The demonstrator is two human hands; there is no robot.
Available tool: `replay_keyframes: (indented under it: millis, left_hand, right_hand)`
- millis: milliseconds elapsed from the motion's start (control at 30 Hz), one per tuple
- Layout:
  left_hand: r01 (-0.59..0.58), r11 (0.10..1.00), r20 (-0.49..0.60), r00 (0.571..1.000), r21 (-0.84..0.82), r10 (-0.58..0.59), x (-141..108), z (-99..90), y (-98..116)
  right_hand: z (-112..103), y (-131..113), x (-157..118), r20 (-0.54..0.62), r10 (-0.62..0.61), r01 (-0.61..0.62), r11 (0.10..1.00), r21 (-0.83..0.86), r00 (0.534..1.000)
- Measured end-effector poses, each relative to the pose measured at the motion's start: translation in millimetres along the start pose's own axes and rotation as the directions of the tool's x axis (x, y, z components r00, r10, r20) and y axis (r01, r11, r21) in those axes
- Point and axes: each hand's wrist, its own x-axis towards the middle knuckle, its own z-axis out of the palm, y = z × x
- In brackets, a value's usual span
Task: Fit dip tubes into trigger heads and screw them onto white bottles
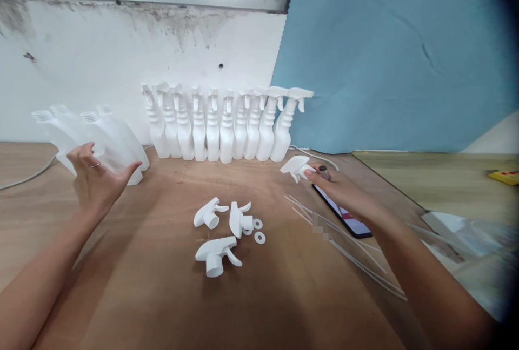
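Observation:
My left hand point(97, 180) is raised at the left with thumb and fingers spread, in front of several open, translucent white bottles point(115, 136). Nothing shows in its grasp. At the right, my right hand point(338, 185) pinches a white spray head point(295, 167) by its collar end, above the table near a phone. Three more spray heads lie mid-table: one at the upper left point(210, 213), one beside it point(240, 220) and one nearer me point(217, 255). Two flat white rings point(260, 237) lie next to them.
A row of white bottles with spray heads point(213, 134) stands along the wall. Thin clear tubes point(348, 255) and a phone point(352, 223) lie on the wooden table point(162, 296) at the right. Plastic bags point(474, 236) are at the far right; a cable point(30, 177) runs at the left.

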Motion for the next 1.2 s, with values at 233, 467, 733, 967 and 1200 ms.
replay_keyframes:
  millis: [233, 467, 733, 967, 1200]
  left_hand:
    - [-0.156, 0.836, 0.149, 0.951, -0.526, 0.271, -48, -27.8, 127]
    - [0.571, 0.336, 0.592, 0.349, -0.749, 0.726, -150, -37.4, 197]
    - [0.502, 0.350, 0.604, 0.549, -0.791, 0.578, -154, -8.1, 183]
    - [0.816, -0.012, 0.697, 0.502, -0.578, 0.513, -154, 3.0, 184]
    - [0.883, -0.112, 0.782, 0.457, -0.456, 0.424, -151, 14.1, 179]
  right_hand:
    - [17, -27, -22, 0.133, -0.018, -0.019, 0.963, 0.269, 0.991]
    - [59, -13, -68, 0.418, 0.086, -0.322, 0.779, 0.538, 0.905]
    - [85, 27, -85, 0.712, 0.093, -0.653, 0.496, 0.573, 0.696]
    - [108, 21, -98, 0.718, 0.040, -0.585, 0.612, 0.532, 0.695]
    - [119, 24, -105, 0.639, -0.086, -0.450, 0.639, 0.625, 0.765]
